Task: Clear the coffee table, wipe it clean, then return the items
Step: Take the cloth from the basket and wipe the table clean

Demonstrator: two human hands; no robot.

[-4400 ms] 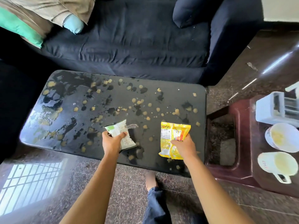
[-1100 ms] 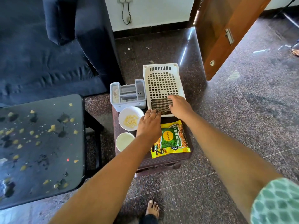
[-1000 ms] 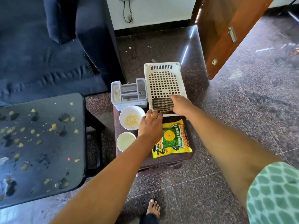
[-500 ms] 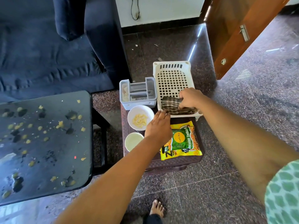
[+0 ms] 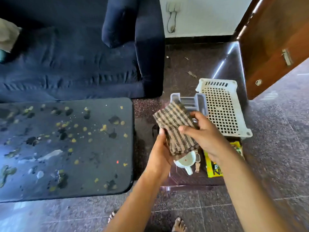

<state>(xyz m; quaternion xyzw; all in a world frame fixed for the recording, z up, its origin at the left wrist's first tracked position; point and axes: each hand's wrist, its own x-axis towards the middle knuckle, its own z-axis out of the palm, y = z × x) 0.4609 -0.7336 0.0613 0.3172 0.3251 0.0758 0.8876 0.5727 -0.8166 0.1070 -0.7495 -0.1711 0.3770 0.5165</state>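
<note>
A folded brown-and-black striped cloth [image 5: 173,126] is held up in the air between both hands, over the side stool. My left hand [image 5: 160,154] grips its lower left edge. My right hand [image 5: 202,133] holds its right side from above. The black coffee table [image 5: 100,181] lies to the left, dotted with yellow crumbs and wet smears, with no items on it. On the dark red stool [image 5: 187,181] sit a white cup [image 5: 184,162], a yellow snack packet [image 5: 214,166], a grey caddy [image 5: 190,101] and a white perforated basket [image 5: 222,108].
A dark blue sofa [image 5: 75,64] runs behind the table, its arm close to the stool. A wooden door [image 5: 274,47] stands open at the right. My bare feet [image 5: 178,225] are on the stone floor below. A metal watch [image 5: 197,164] lies beside the cup.
The two snack packets went from the table to the stool. My right hand lifted the striped cloth out of the white basket and my left hand took hold of it too.
</note>
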